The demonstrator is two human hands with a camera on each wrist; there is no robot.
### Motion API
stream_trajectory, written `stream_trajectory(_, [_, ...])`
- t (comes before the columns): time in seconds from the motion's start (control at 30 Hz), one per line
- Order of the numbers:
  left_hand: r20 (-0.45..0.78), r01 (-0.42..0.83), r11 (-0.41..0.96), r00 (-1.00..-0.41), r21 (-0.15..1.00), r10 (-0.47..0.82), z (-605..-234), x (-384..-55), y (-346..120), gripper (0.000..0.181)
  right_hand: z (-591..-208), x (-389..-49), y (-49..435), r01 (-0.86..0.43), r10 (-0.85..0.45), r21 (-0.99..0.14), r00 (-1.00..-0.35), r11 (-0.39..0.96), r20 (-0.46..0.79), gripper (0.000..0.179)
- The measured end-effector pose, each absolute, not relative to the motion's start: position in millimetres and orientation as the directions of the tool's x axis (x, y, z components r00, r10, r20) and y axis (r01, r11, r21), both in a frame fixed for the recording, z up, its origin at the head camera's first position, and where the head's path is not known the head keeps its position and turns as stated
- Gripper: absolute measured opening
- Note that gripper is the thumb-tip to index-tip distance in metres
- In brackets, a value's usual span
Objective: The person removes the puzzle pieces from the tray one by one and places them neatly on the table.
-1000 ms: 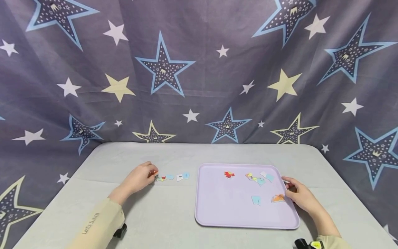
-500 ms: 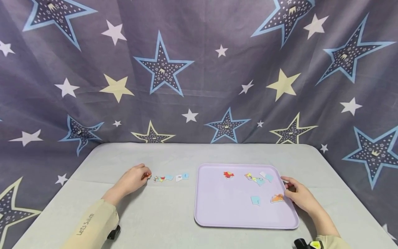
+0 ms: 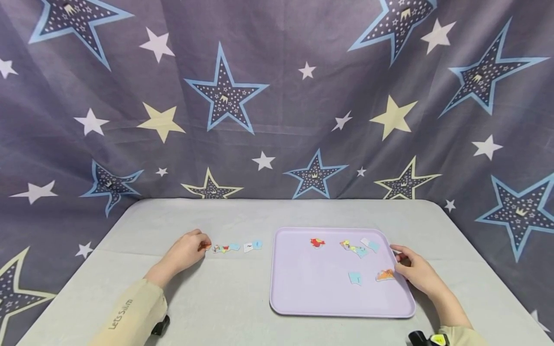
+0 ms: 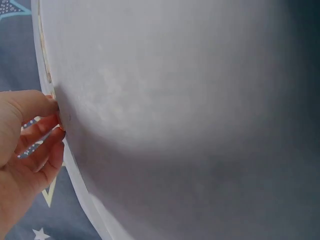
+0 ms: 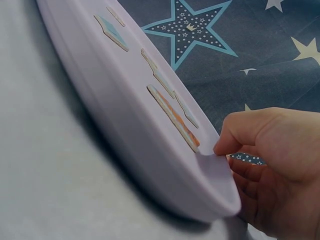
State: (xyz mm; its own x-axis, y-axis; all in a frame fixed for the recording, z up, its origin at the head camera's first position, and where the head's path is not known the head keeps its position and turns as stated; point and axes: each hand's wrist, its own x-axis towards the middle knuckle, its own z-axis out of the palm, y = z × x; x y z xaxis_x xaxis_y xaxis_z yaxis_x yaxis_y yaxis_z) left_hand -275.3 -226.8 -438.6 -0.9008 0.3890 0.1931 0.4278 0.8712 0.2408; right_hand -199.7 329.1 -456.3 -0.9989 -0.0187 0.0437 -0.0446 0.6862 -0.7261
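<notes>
Between thumb and fingertips my left hand (image 3: 186, 250) pinches a small orange puzzle piece (image 3: 208, 247), mostly covered by the fingers. Just right of it on the table lies a row of joined puzzle pieces (image 3: 225, 248), coloured, red and light blue. A white-and-blue pair of pieces (image 3: 253, 246) follows farther right. My right hand (image 3: 417, 273) grips the right rim of the lilac tray (image 3: 311, 300), thumb over the edge and fingers outside, as the right wrist view shows. On the tray lie a red piece (image 3: 317, 243), a multicoloured section (image 3: 352, 248) and an orange piece (image 3: 384, 275).
The tray also carries a white-and-blue piece (image 3: 370, 245) near its back right and a light-blue piece (image 3: 355, 278) toward the middle right. A pale cloth covers the table (image 3: 216, 298). Behind it hangs a star-patterned curtain (image 3: 277, 120).
My left hand has drawn leftward from the row of pieces with the orange puzzle piece, uncovering the row's left end. My right hand stays on the tray's rim.
</notes>
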Motion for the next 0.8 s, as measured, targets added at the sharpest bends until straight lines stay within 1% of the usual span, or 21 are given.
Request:
stream_trajectory(0.23, [0.178, 0.419, 0.880, -0.905, 0.224, 0.386, -436.5, -274.8, -224.6, 0.010, -456.5, -199.6, 328.4, -0.038, -0.011, -0.718, -0.999, 0.695, 0.043, 0.050])
stream_trajectory(0.37, [0.189, 0.427, 0.886, -0.899, 0.182, 0.395, -432.6, -275.4, -216.3, 0.014, -456.3, -199.3, 328.7, -0.037, -0.011, -0.720, -0.999, 0.693, 0.040, 0.050])
stream_trajectory(0.47, [0.203, 0.439, 0.881, -0.892, 0.177, 0.404, -429.9, -275.1, -203.8, 0.018, -456.7, -198.7, 329.2, -0.037, -0.010, -0.713, -0.999, 0.700, 0.042, 0.050])
stream_trajectory(0.8, [0.220, 0.478, 0.844, -0.875, 0.244, 0.432, -427.5, -271.9, -151.1, 0.020, -457.1, -200.0, 328.5, -0.052, -0.018, -0.726, -0.998, 0.686, 0.054, 0.050])
